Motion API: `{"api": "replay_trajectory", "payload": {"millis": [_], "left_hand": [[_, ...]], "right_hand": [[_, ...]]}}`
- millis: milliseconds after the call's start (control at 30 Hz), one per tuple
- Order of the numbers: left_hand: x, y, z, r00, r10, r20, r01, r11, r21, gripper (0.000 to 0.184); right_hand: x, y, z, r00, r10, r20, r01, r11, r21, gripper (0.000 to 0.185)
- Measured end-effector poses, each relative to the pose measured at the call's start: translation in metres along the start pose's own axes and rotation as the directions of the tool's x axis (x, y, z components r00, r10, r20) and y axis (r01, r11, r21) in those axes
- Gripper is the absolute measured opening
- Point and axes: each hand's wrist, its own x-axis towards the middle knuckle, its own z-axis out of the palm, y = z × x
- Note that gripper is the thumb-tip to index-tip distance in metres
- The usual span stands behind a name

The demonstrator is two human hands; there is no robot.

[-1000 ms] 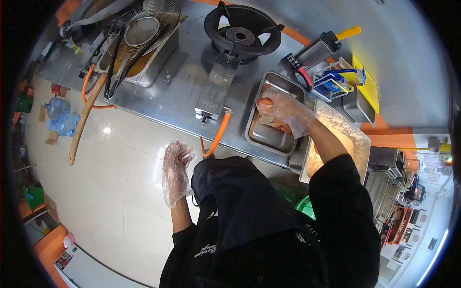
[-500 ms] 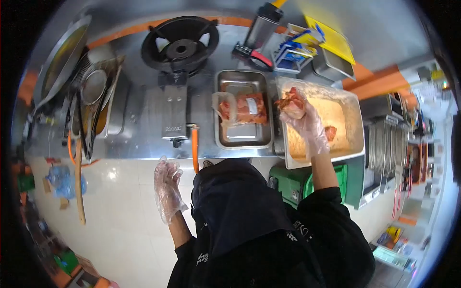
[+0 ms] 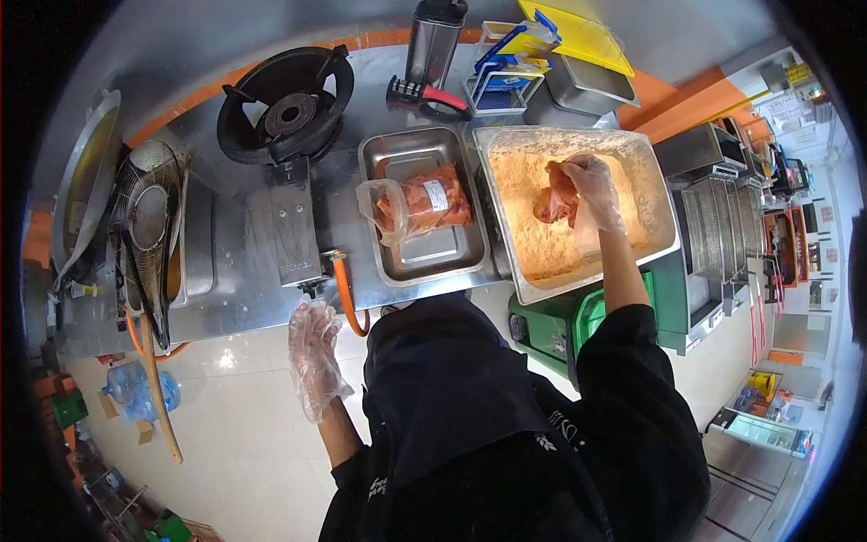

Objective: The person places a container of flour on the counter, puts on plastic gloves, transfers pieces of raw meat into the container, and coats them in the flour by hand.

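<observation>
My right hand (image 3: 596,191), in a clear plastic glove, is closed on a piece of raw reddish meat (image 3: 555,200) in the left half of a deep metal pan (image 3: 666,217). Pale orange breading flour (image 3: 533,244) covers the pan's bottom. The hand partly hides the meat. Off the counter's front edge hangs my left hand (image 3: 314,357), also gloved, with nothing in it and its fingers stretched out. Between the hands, a smaller steel tray (image 3: 442,262) bears a clear plastic bag of raw meat (image 3: 433,200) with a white label.
A black gas burner (image 3: 289,113) stands at the back left, with an orange hose (image 3: 345,294) near the front edge. Strainers (image 3: 149,217) and a wok (image 3: 90,190) are far left. Behind the pan sit a knife sharpener (image 3: 424,95) and a wire rack (image 3: 510,72). Fryer baskets (image 3: 722,226) stand right.
My right hand has turned over and lowered the meat into the flour. The view has shifted slightly. My left hand stays by the counter's edge.
</observation>
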Motion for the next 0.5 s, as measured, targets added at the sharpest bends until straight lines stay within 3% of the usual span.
{"api": "replay_trajectory", "payload": {"millis": [33,133,267,333,367,400,467,500], "left_hand": [[0.0,-0.002,-0.003,1.0,-0.003,-0.019,0.003,1.0,-0.003,0.055],[-0.002,-0.005,-0.01,0.996,0.009,-0.086,-0.012,0.999,-0.039,0.051],[-0.002,-0.017,-0.02,0.99,0.027,-0.139,-0.044,0.991,-0.125,0.042],[-0.003,-0.014,-0.025,0.991,0.033,-0.131,-0.049,0.991,-0.125,0.042],[-0.006,-0.011,-0.019,0.992,0.039,-0.122,-0.054,0.991,-0.119,0.042],[-0.008,-0.009,-0.013,0.993,0.044,-0.109,-0.057,0.992,-0.115,0.042],[-0.009,-0.004,-0.008,0.992,0.042,-0.122,-0.055,0.993,-0.105,0.041],[-0.01,-0.001,-0.006,0.992,0.049,-0.117,-0.062,0.992,-0.109,0.04]], "right_hand": [[0.007,0.011,0.003,0.982,-0.135,-0.13,0.107,0.974,-0.197,0.007],[0.026,0.029,0.002,0.976,-0.159,-0.146,0.145,0.984,-0.099,0.01],[0.013,-0.04,0.062,0.899,-0.438,0.023,0.436,0.886,-0.161,0.009],[-0.008,-0.087,0.118,0.813,-0.534,0.233,0.562,0.824,-0.075,0.009],[-0.021,-0.115,0.144,0.694,-0.622,0.361,0.682,0.73,-0.054,0.013],[-0.041,-0.145,0.166,0.709,-0.517,0.48,0.602,0.798,-0.029,0.013],[-0.054,-0.156,0.219,0.492,-0.367,0.789,0.62,0.785,-0.021,0.012],[-0.062,-0.148,0.247,0.474,-0.341,0.812,0.778,0.593,-0.205,0.012]]}}
